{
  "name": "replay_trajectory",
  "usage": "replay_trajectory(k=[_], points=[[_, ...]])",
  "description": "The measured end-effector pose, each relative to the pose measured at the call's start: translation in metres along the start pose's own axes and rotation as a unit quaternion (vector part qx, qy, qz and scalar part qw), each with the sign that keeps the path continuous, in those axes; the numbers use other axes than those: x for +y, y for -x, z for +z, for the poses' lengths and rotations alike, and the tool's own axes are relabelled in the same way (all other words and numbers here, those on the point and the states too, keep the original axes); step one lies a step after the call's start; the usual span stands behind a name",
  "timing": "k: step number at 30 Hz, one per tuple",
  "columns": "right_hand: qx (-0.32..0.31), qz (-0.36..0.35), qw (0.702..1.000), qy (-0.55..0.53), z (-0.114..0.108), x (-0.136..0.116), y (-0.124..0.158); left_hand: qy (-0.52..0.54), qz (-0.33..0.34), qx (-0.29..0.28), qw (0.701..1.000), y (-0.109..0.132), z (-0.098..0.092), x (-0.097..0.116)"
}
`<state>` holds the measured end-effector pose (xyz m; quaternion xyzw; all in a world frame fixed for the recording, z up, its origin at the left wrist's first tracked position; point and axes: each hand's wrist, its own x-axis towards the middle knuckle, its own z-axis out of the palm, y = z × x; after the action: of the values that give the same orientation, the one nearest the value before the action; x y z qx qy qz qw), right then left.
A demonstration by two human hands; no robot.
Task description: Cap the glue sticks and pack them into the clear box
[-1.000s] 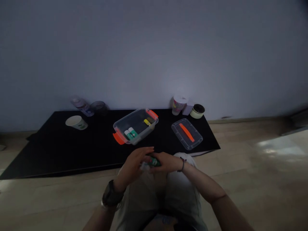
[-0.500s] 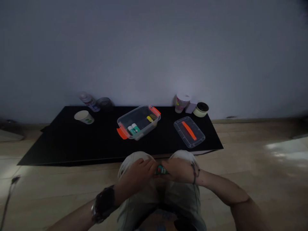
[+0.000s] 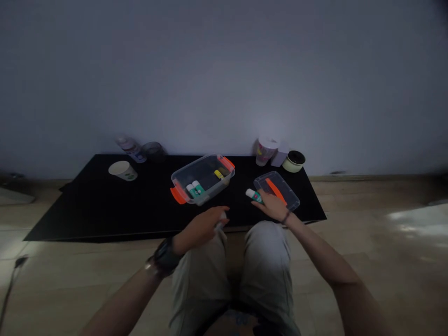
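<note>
The left hand (image 3: 201,227) is positioned at the near edge of the black table (image 3: 147,205), above the person's left knee. Its fingers are curled, with a small pale item (image 3: 220,221) gripped at the fingertips; blur prevents further identification. To the right and slightly farther, the green-and-white tube (image 3: 255,195) extends from the fingertips of the right hand (image 3: 273,206), white end directed left and away from the person. The right hand is closed on the tube's green end. Whether the tube contacts the tabletop cannot be determined. The right hand overlaps the near-left part of the clear lid (image 3: 287,190), which carries an orange handle (image 3: 275,189). Farther left, the clear container (image 3: 216,191) stands open, with two green-and-white tubes (image 3: 199,187) at its left end and a yellow item (image 3: 219,174) at its right. At the far right edge, a round tub (image 3: 294,162) stands beside a pale box (image 3: 279,157).
</note>
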<state>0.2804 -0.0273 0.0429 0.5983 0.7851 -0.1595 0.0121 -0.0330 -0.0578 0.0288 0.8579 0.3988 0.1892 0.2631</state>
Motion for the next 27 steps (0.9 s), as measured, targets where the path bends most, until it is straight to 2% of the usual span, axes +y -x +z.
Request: replay_trajectory(k=[2, 4, 6, 10, 16, 20, 22, 24, 27], points=[[-0.033, 0.019, 0.999, -0.022, 0.027, -0.002, -0.035, -0.01, -0.022, -0.022, 0.999, -0.039, 0.029, -0.005], [-0.046, 0.016, 0.999, -0.005, 0.049, -0.003, -0.061, -0.065, -0.064, -0.062, 0.994, -0.072, 0.049, -0.018], [-0.04, 0.015, 0.999, 0.024, 0.062, 0.0, -0.078, -0.137, -0.089, -0.094, 0.982, -0.096, 0.056, -0.035], [-0.016, 0.021, 0.998, 0.06, 0.07, 0.013, -0.095, -0.182, -0.096, -0.097, 0.974, -0.119, 0.055, -0.059], [0.009, 0.034, 0.995, 0.099, 0.073, 0.021, -0.114, -0.221, -0.126, -0.087, 0.963, -0.137, 0.07, -0.06], [0.02, 0.022, 0.994, 0.109, 0.067, 0.02, -0.119, -0.231, -0.127, -0.078, 0.961, -0.138, 0.072, -0.06], [0.054, 0.016, 0.994, 0.095, 0.055, 0.017, -0.121, -0.233, -0.124, -0.074, 0.962, -0.133, 0.068, -0.057], [0.114, 0.007, 0.992, 0.055, 0.038, 0.007, -0.123, -0.231, -0.125, -0.072, 0.962, -0.124, 0.063, -0.051], [0.209, -0.043, 0.977, -0.024, 0.007, -0.029, -0.132, -0.214, -0.126, -0.085, 0.965, -0.106, 0.057, -0.034]])
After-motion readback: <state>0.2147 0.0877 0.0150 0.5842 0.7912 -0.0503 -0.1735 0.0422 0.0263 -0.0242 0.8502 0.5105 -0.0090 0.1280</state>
